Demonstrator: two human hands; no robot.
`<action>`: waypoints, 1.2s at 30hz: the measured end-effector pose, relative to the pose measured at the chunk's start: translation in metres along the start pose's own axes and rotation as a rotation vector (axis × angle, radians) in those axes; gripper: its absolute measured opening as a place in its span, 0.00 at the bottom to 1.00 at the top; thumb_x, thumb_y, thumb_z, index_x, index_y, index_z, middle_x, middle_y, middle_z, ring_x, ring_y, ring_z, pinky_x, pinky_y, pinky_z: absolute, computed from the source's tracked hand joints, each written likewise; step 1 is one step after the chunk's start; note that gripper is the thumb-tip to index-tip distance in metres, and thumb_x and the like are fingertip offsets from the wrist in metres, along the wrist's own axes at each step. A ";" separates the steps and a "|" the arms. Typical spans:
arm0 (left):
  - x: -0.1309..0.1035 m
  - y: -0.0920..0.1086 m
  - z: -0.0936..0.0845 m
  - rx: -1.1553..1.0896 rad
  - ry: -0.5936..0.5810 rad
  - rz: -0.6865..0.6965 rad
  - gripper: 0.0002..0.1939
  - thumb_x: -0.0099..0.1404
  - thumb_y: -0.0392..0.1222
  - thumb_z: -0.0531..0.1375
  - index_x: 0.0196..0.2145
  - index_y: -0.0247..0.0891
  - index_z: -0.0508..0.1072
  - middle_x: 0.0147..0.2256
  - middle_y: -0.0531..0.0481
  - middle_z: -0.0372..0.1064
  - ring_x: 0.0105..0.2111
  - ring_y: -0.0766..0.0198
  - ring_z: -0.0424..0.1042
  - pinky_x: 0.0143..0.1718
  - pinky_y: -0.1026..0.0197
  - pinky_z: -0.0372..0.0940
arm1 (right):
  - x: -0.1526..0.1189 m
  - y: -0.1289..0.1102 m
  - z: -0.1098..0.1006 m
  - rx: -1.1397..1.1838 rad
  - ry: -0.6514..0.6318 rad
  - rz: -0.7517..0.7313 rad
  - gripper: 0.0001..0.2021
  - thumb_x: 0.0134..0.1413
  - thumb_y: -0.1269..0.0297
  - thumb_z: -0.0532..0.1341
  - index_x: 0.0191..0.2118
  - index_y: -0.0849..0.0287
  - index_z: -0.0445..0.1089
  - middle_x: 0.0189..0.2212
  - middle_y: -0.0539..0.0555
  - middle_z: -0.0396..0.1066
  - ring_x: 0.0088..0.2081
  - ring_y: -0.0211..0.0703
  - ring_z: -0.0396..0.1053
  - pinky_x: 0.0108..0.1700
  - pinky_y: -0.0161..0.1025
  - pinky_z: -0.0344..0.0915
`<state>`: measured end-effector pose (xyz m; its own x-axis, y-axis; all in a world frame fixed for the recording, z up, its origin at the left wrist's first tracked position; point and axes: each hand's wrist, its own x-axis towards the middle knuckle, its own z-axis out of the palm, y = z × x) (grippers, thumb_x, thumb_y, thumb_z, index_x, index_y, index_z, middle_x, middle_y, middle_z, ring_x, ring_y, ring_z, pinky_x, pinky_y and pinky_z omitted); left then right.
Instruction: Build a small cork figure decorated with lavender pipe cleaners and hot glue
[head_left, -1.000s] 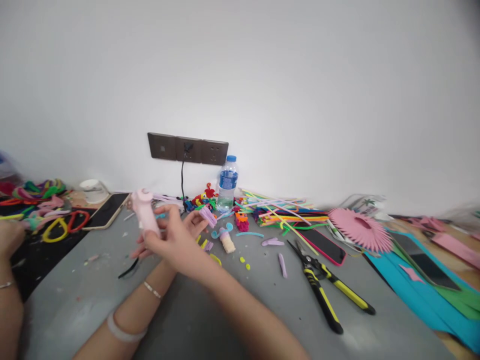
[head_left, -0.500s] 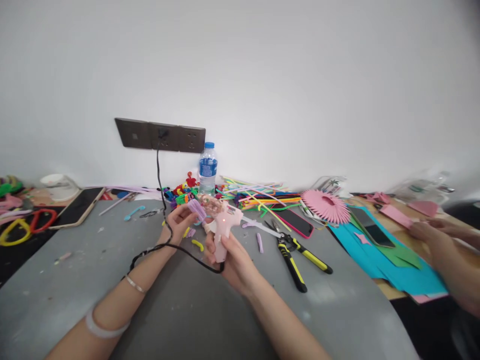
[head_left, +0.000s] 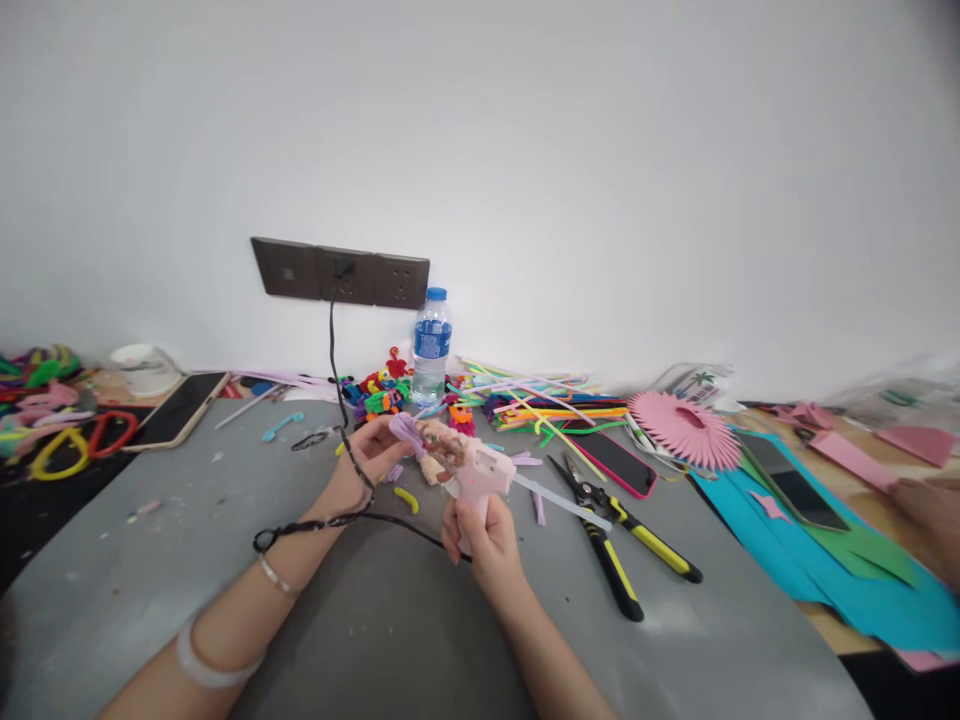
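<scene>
My right hand (head_left: pixel 484 540) is wrapped round the handle of a pale pink hot glue gun (head_left: pixel 486 474), with a clear glue stick (head_left: pixel 562 500) poking out of its back. The gun's nozzle end points left. My left hand (head_left: pixel 369 462) pinches a fuzzy lilac pipe-cleaner piece (head_left: pixel 407 432) close to that end. Whether the nozzle touches the piece, I cannot tell. The gun's black cord (head_left: pixel 335 370) runs over my left wrist and up to the wall socket (head_left: pixel 341 275). A yellow pipe-cleaner scrap (head_left: pixel 406 499) lies on the table below the hands.
Yellow-and-black pliers (head_left: pixel 622 530) lie right of the gun, before a phone (head_left: pixel 619 462) and pipe cleaners (head_left: pixel 562 405). A water bottle (head_left: pixel 433 350) stands at the wall. Rightward are a pink paper rosette (head_left: pixel 684 430), blue sheets (head_left: pixel 795 545) and another person's hand (head_left: pixel 926 510).
The view has shifted, so the scene sits further right. The glue gun has tilted, its back end now lower, and the lilac piece has turned in my left fingers.
</scene>
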<state>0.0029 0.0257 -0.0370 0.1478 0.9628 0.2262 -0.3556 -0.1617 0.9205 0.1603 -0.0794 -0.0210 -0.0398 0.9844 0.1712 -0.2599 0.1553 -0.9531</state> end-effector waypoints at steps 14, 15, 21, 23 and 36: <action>-0.003 0.001 0.000 -0.004 -0.073 0.019 0.16 0.52 0.44 0.73 0.37 0.38 0.79 0.36 0.50 0.79 0.37 0.57 0.77 0.42 0.58 0.72 | 0.002 0.001 0.000 -0.050 0.044 -0.017 0.22 0.58 0.41 0.58 0.32 0.59 0.63 0.13 0.41 0.54 0.13 0.30 0.50 0.17 0.31 0.47; -0.003 0.002 0.001 -0.011 -0.082 0.023 0.15 0.52 0.43 0.73 0.37 0.38 0.79 0.36 0.50 0.80 0.37 0.58 0.77 0.42 0.59 0.72 | 0.002 0.001 0.000 -0.048 0.042 -0.012 0.22 0.58 0.41 0.58 0.32 0.58 0.63 0.13 0.41 0.53 0.13 0.30 0.50 0.17 0.31 0.48; -0.005 0.005 0.001 -0.002 -0.086 0.024 0.14 0.53 0.42 0.72 0.38 0.38 0.79 0.36 0.50 0.80 0.36 0.58 0.77 0.41 0.59 0.72 | 0.000 0.003 -0.002 -0.056 0.021 0.007 0.22 0.59 0.41 0.57 0.30 0.57 0.61 0.15 0.41 0.52 0.14 0.30 0.50 0.18 0.31 0.49; -0.005 0.005 0.001 0.003 -0.081 0.016 0.15 0.53 0.43 0.72 0.38 0.38 0.79 0.36 0.50 0.80 0.36 0.58 0.77 0.40 0.60 0.72 | 0.000 0.005 -0.003 -0.061 0.025 0.006 0.21 0.59 0.42 0.57 0.31 0.57 0.61 0.15 0.41 0.52 0.14 0.30 0.51 0.18 0.31 0.49; -0.003 0.008 0.003 -0.012 0.003 0.049 0.18 0.48 0.48 0.74 0.35 0.38 0.78 0.34 0.48 0.79 0.35 0.59 0.77 0.40 0.58 0.72 | 0.000 -0.001 0.000 -0.051 0.073 0.029 0.25 0.56 0.39 0.58 0.37 0.61 0.65 0.15 0.39 0.51 0.12 0.29 0.50 0.16 0.30 0.47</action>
<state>0.0025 0.0204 -0.0293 0.1274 0.9545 0.2696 -0.3736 -0.2057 0.9045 0.1608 -0.0797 -0.0203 0.0242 0.9916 0.1269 -0.2100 0.1291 -0.9691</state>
